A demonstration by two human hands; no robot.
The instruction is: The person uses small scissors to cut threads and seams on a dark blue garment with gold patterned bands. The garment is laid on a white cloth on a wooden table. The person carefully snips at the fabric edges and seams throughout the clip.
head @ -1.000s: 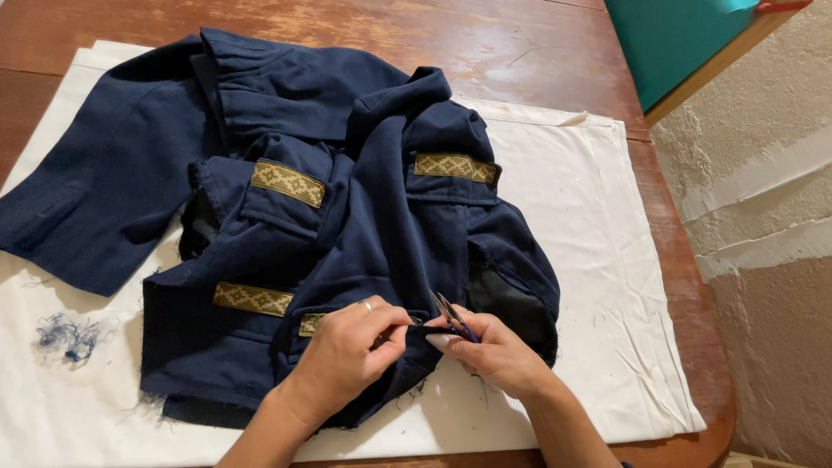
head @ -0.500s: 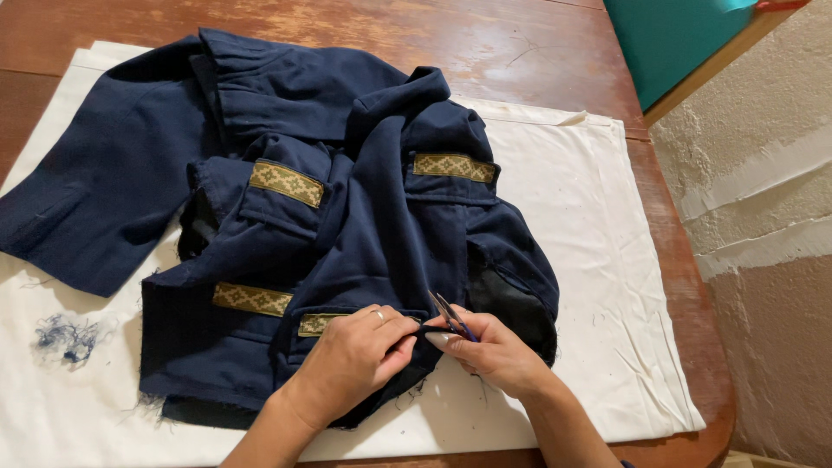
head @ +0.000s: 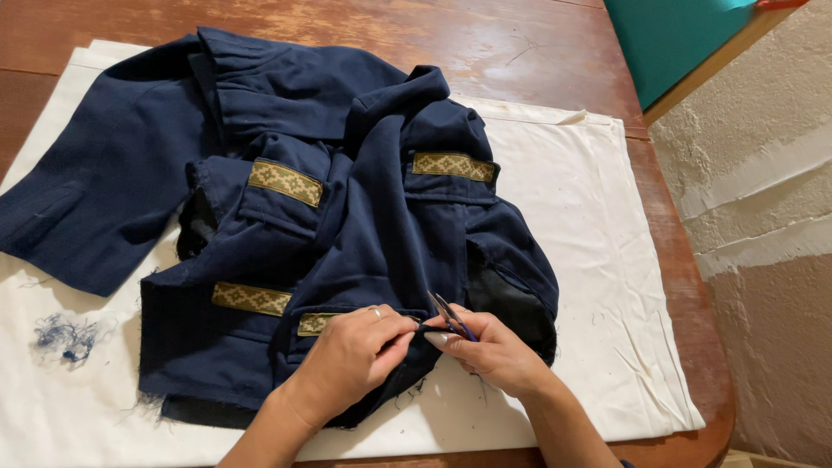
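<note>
While the head view looks down, one navy jacket (head: 347,225) lies crumpled across one white cloth (head: 589,225) on a wooden table (head: 347,26), filling the centre of the frame. Four gold patterned bands (head: 284,182) show on it; one is partly covered by the left hand (head: 351,360). One tuft of blue threads (head: 65,336) sits at lower left. Both forearms are cut off at the bottom edge. Left hand pinches the jacket's lower hem. Right hand (head: 490,351) grips small scissors (head: 449,316), blades touching that pinched fabric; their opening cannot be made out.
</note>
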